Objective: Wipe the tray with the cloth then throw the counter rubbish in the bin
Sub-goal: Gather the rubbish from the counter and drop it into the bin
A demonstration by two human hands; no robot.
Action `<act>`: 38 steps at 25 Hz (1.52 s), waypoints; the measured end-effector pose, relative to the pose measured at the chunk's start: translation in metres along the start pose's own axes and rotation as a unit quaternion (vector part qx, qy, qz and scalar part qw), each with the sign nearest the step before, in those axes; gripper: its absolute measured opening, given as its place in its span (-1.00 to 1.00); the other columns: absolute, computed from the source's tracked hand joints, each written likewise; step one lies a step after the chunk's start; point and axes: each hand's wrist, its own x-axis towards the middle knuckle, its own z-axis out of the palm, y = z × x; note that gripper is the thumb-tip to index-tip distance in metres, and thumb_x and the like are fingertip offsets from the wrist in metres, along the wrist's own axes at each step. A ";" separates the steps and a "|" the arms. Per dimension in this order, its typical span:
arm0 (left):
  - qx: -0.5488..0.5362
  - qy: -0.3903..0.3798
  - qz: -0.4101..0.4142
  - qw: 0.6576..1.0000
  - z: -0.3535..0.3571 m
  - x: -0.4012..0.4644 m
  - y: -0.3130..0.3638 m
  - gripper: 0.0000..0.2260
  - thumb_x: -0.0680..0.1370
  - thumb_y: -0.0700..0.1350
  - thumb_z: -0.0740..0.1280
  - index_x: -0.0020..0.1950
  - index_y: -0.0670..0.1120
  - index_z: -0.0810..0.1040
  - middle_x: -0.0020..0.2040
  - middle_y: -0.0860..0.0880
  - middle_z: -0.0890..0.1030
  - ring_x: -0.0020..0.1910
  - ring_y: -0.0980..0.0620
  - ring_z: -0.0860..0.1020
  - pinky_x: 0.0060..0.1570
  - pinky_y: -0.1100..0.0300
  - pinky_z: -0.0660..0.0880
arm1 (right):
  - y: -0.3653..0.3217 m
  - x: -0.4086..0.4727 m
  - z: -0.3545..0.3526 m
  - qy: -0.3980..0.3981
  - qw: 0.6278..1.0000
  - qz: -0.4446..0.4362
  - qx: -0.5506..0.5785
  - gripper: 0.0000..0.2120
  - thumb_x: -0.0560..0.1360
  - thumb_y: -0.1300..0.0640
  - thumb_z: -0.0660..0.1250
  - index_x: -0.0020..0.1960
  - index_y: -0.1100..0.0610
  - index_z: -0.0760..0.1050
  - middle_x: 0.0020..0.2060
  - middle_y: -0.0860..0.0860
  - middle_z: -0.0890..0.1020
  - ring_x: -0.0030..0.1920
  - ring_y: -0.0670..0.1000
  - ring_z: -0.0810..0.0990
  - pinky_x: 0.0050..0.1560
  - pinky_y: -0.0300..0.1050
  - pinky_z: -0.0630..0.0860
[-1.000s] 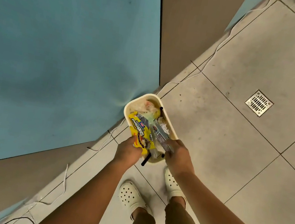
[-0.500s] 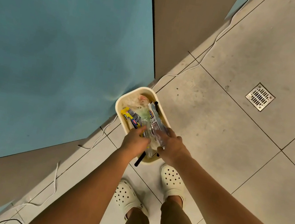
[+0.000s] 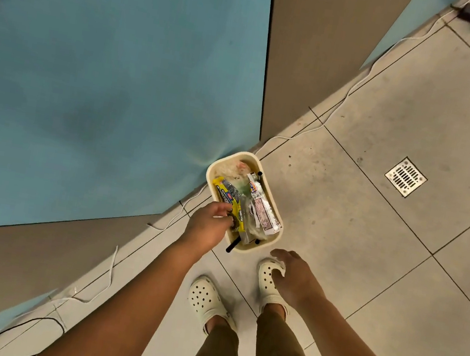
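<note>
light: dim, warm, even | shadows: soft | focus: slightly soft | edges: wide-angle bending

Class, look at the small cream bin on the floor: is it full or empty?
Full. The bin is crowded to its rim with rubbish: a yellow wrapper, a silver wrapper and crumpled tissue.

Bin (image 3: pixel 279 213) cream plastic, smooth; wrappers (image 3: pixel 262 210) glossy foil; floor tiles (image 3: pixel 399 267) matt; drain grate (image 3: pixel 406 176) metal.

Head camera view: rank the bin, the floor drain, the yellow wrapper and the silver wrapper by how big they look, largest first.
1. bin
2. and 3. yellow wrapper and silver wrapper: they look alike, and the yellow one is partly hidden by the left hand, so no ranking.
4. floor drain, though it lies farther from the camera.
</note>
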 end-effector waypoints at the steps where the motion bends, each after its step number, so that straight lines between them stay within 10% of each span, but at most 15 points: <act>1: -0.013 -0.002 0.016 1.000 -0.002 -0.013 0.012 -0.72 0.52 -0.23 0.25 0.21 -0.04 0.52 0.18 -0.06 0.55 -0.03 0.04 0.50 -0.09 0.21 0.41 | -0.010 -0.009 -0.010 0.013 1.000 -0.019 0.013 -0.58 0.52 0.22 0.18 0.36 0.01 0.36 0.29 0.00 0.44 0.26 0.04 0.45 0.23 -0.15 0.41; 9: -0.100 -0.025 0.142 0.985 -0.030 -0.154 0.098 -0.75 0.54 -0.27 0.25 0.08 0.05 0.53 0.00 0.08 0.53 -0.10 0.14 0.50 -0.20 0.31 0.40 | -0.093 -0.130 -0.124 0.126 0.961 -0.172 0.175 -0.72 0.49 0.34 0.24 0.16 0.13 0.52 0.02 -0.01 0.58 -0.15 -0.11 0.52 -0.19 -0.51 0.39; 19: -0.181 0.049 0.354 0.916 -0.121 -0.359 0.224 -0.71 0.52 -0.31 0.26 0.15 0.01 0.48 -0.13 0.13 0.50 -0.17 0.16 0.48 -0.28 0.33 0.40 | -0.241 -0.284 -0.268 0.170 0.896 -0.385 0.143 -0.75 0.47 0.32 0.28 0.11 0.10 0.51 -0.09 -0.03 0.58 -0.16 -0.06 0.54 -0.15 -0.36 0.44; 38: -0.346 0.339 0.320 0.814 -0.440 -0.395 0.164 -0.74 0.55 -0.28 0.22 0.17 -0.02 0.51 -0.10 0.08 0.55 -0.17 0.13 0.54 -0.25 0.28 0.43 | -0.541 -0.295 -0.206 0.039 0.859 -0.509 0.026 -0.81 0.52 0.26 0.25 -0.05 -0.02 0.51 -0.08 -0.06 0.57 -0.27 -0.10 0.50 -0.41 -0.47 0.35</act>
